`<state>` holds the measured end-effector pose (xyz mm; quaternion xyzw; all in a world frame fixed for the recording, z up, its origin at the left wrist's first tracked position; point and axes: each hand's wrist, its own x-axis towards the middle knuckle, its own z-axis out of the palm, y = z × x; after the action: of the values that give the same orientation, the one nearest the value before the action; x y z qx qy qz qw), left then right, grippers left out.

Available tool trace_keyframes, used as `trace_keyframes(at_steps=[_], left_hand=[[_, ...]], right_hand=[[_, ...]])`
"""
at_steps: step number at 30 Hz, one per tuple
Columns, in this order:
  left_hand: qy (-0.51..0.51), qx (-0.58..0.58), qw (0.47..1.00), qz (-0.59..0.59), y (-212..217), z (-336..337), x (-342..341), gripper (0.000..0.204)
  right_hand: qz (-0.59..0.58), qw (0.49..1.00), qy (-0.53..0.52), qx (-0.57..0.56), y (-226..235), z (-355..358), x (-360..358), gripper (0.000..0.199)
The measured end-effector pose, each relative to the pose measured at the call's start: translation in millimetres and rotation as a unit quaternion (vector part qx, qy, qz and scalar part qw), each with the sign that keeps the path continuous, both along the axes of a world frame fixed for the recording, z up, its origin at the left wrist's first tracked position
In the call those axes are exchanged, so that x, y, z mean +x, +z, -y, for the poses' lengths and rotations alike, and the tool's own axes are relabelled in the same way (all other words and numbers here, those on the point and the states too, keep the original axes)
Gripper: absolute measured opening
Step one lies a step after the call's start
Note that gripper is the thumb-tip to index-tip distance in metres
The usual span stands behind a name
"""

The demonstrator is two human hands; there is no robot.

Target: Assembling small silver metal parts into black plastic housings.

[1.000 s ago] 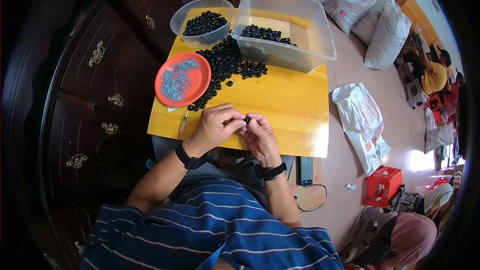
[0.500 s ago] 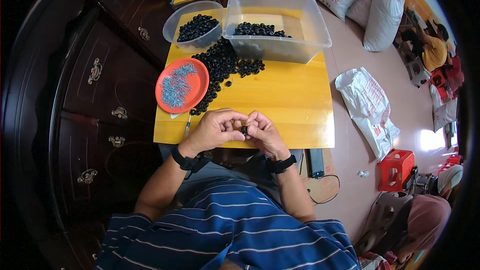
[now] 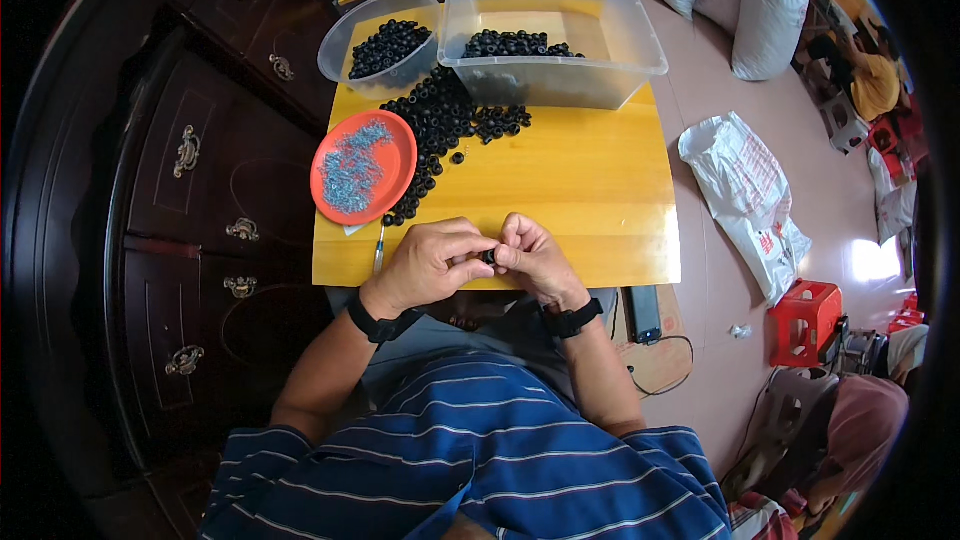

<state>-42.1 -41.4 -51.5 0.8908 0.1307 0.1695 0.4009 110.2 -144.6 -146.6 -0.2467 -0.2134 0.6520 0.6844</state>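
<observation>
Over the near edge of the yellow table, both hands meet at a small round black part. My left hand pinches it from the left between thumb and fingertips. My right hand has its thumb and fingers closed on the other side of the same part; the fingers cover most of it. Ahead and to the left lies a loose pile of black round parts, some showing a centre hole. Beside the pile is an orange-red plate of small silvery metal pieces.
A round clear tub and a large clear bin, both holding black parts, stand at the back. A slim tool lies by my left wrist. Dark drawers rise at left. A white sack and red stool are at right.
The view has shifted slightly. My left fingers have drawn together on the black part, and my right index finger has lifted a little away from the left fingertips.
</observation>
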Motion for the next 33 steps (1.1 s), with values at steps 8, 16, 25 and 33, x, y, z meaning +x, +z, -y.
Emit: trace_keyframes(at_steps=[8,16,25,33], left_hand=[[0.010,0.016,0.999,0.027,-7.8,1.3,0.4,0.020],[0.034,-0.006,0.998,0.054,-12.0,5.7,0.5,0.022],[0.006,0.037,0.996,0.078,-12.4,6.9,1.1,0.026],[0.001,0.045,0.996,0.076,-11.4,5.2,1.5,0.025]], right_hand=[[-0.009,1.000,0.011,0.013,-4.4,-1.8,-0.1,0.022],[-0.095,0.995,-0.003,0.035,-3.9,0.9,-2.5,0.014],[-0.085,0.995,0.007,0.055,-7.4,6.4,0.0,0.012],[-0.052,0.997,-0.017,0.050,-8.8,6.0,0.7,0.012]])
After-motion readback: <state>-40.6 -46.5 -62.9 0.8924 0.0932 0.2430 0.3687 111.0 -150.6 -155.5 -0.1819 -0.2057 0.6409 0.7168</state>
